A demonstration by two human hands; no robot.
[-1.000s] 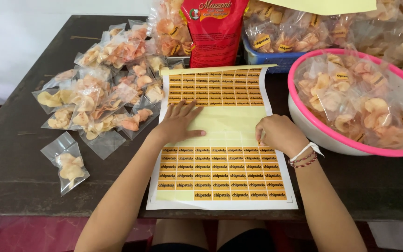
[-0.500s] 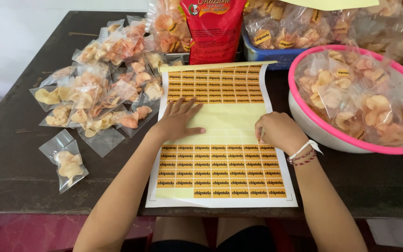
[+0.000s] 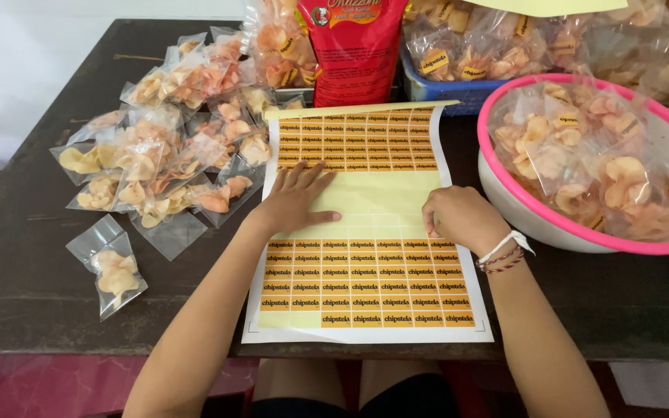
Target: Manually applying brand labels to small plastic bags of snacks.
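Observation:
A sheet of small orange-and-black stickers (image 3: 365, 279) lies flat on the dark table, with a bare yellow band across its middle where stickers are gone. My left hand (image 3: 294, 200) presses flat on the sheet's left side, fingers spread. My right hand (image 3: 458, 219), with a white and red wristband, rests curled on the sheet's right edge, its fingertips pinching at a sticker on the edge of the bare band. Whether a sticker is lifted I cannot tell.
Several clear bags of orange and yellow crackers (image 3: 164, 147) lie heaped at the left, one bag (image 3: 114, 267) apart near the front. A pink-rimmed white bowl (image 3: 536, 220) of stickered bags stands right. A red snack pouch (image 3: 354, 50) and a blue basket (image 3: 447, 93) stand behind.
Both hands stay on the sheet; the right hand's fingers have shifted slightly at the edge of the bare band. Nothing else has moved.

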